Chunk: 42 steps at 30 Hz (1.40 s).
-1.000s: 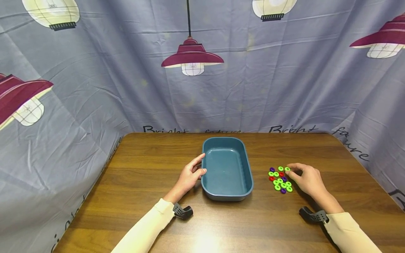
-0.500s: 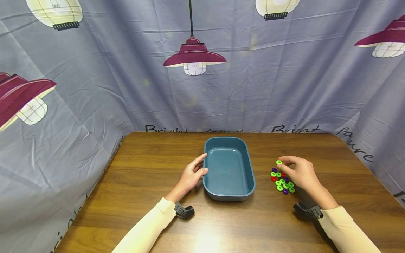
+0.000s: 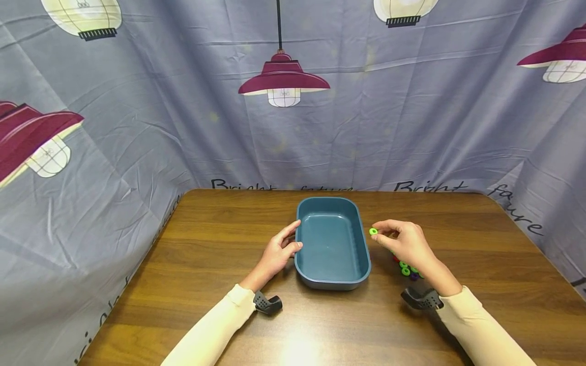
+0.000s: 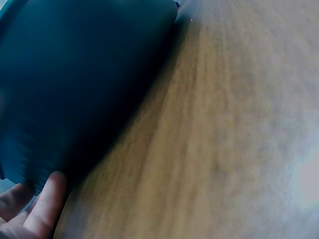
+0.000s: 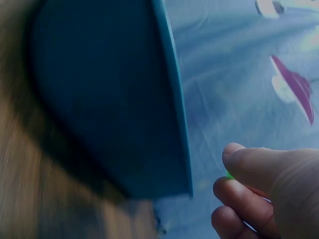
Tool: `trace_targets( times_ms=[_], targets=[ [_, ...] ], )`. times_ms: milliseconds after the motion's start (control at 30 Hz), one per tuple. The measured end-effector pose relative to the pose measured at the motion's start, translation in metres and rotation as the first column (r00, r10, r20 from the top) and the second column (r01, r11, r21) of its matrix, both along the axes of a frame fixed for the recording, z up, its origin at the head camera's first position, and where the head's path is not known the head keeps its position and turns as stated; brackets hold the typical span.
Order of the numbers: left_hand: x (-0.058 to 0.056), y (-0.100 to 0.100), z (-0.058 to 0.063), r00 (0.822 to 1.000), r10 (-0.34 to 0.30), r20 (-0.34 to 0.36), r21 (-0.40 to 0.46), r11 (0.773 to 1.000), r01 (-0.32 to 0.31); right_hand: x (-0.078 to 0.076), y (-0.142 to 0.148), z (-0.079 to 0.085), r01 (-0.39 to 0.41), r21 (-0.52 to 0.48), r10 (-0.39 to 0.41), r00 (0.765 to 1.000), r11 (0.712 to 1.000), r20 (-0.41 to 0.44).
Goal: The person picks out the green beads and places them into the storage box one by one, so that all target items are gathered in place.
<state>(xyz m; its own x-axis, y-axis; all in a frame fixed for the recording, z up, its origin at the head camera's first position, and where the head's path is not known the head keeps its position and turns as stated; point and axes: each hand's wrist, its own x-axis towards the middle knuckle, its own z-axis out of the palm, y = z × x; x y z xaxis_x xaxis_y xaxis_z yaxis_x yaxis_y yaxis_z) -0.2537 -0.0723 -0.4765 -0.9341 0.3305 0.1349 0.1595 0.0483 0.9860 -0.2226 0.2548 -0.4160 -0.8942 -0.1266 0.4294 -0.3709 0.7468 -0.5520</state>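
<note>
A deep blue-teal plastic bin stands on the wooden table. My left hand is at its left side, thumb and index fingertips right at the rim and the fingers relaxed. In the left wrist view, fingers show against the bin's outer wall. My right hand pinches a small green ring between thumb and index finger, just right of the bin's rim. Only a sliver of the green ring shows in the right wrist view. Small green, red and purple rings lie partly hidden beneath the right hand.
Brown wooden table extends left of the bin and in front of it. A grey-blue curtain printed with lamps hangs behind the table's far edge. Each wrist wears a black camera mount, the right one low over the table.
My right hand has lifted a green ring off the group and carried it left towards the bin. It now covers much of the group. My left hand keeps its place at the bin.
</note>
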Motion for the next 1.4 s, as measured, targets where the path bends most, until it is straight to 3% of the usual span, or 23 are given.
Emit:
trace_targets(
  times_ms=[233,367,767,1200,1400],
  targets=[
    [-0.001,-0.001,0.0,1.0,0.002,-0.002,0.001,1.0,-0.002,-0.006,-0.034,0.003,-0.095,-0.045,0.095,0.995,0.994,0.002],
    [-0.001,-0.001,-0.001,1.0,0.005,-0.009,0.003,1.0,-0.005,-0.007,-0.052,0.003,-0.152,-0.02,0.153,0.988,0.988,0.022],
    [-0.002,-0.001,-0.002,1.0,0.001,-0.004,0.008,1.0,-0.001,-0.01,-0.094,0.0,-0.316,0.055,0.308,0.943,0.947,0.122],
    [-0.004,-0.001,-0.002,1.0,-0.009,-0.016,-0.014,1.0,0.009,-0.012,-0.126,-0.006,-0.371,0.133,0.338,0.916,0.919,0.218],
    [-0.003,-0.002,-0.003,0.995,-0.023,-0.093,0.003,1.0,0.023,-0.013,-0.129,-0.008,-0.374,0.155,0.33,0.91,0.914,0.251]
  ],
)
